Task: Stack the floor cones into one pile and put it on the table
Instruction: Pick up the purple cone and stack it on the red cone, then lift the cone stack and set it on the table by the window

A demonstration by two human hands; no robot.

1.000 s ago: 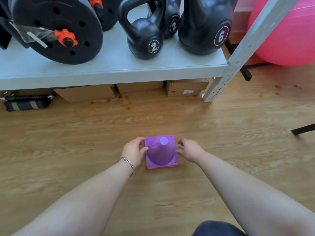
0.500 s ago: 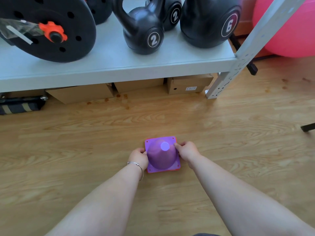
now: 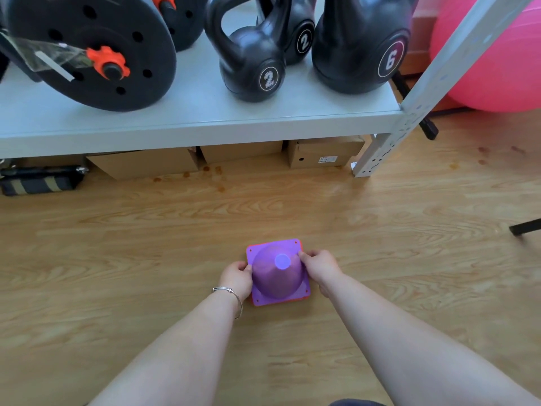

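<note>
Head view. The cone stack [image 3: 278, 272], a purple cone nested over at least one red one (only a red rim shows under the purple base, so the count cannot be told), stands upright on the wooden floor [image 3: 117, 244], out in the open in front of the shelf [image 3: 190, 112] and well apart from its front edge. The left hand [image 3: 236, 277] pinches the left edge of the square base, fingers curled under the flange; the right hand [image 3: 320, 266] pinches the right edge near its far corner, thumb on top. Neither hand is spread. Judged from its thin moulded look, the stack is light, smooth and somewhat flexible. The square flanges offer the surest hold, since gripping the slick cone wall alone could pull the top cone off the stack.
</note>
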